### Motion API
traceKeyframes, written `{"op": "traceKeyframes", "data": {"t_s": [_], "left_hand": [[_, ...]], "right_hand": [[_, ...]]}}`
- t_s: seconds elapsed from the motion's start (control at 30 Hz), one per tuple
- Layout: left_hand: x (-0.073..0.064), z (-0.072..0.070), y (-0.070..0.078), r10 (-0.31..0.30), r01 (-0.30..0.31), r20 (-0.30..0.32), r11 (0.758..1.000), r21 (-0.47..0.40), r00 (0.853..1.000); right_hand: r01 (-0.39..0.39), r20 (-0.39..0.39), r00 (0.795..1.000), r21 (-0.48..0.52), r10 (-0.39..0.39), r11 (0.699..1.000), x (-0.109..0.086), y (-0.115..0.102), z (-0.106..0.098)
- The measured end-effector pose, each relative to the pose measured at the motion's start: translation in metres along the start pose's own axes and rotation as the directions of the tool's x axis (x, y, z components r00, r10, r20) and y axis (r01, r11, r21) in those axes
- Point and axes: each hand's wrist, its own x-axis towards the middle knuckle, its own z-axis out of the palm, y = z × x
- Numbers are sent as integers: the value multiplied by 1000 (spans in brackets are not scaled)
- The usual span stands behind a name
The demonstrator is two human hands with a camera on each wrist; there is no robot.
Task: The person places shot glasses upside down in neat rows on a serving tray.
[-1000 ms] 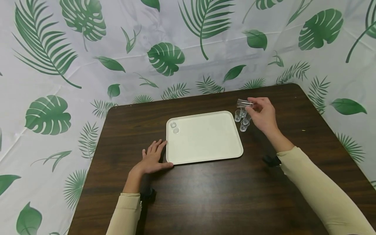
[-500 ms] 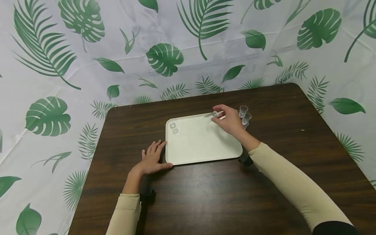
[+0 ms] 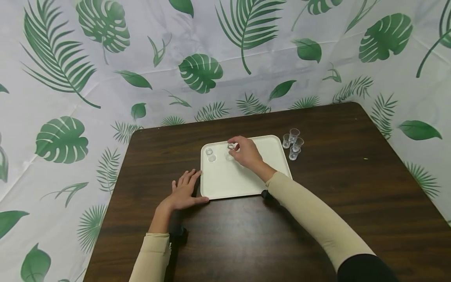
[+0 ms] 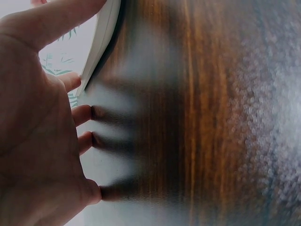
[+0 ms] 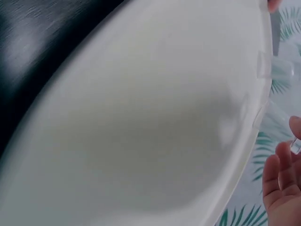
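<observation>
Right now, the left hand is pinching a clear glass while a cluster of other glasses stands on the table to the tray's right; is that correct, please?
Not quite: the head view shows the right hand pinching the clear glass. The cluster does stand on the table to the right of the tray.

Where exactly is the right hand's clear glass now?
In the head view, the clear glass, pinched by the right hand, is over the far half of the tray, to the right of another glass.
</observation>
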Motion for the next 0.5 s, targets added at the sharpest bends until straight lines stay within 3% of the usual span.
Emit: {"op": "traceKeyframes", "data": {"t_s": [0.3,0.5], "left_hand": [[1,1,-2,-6,6,4,1000,7,1000],[2,2,-4,-6,6,7,1000,5,1000]], "right_hand": [[45,44,998,-135,-39,990,8,-12,22],[64,50,997,-152,-57,986,11,-14,27]]}}
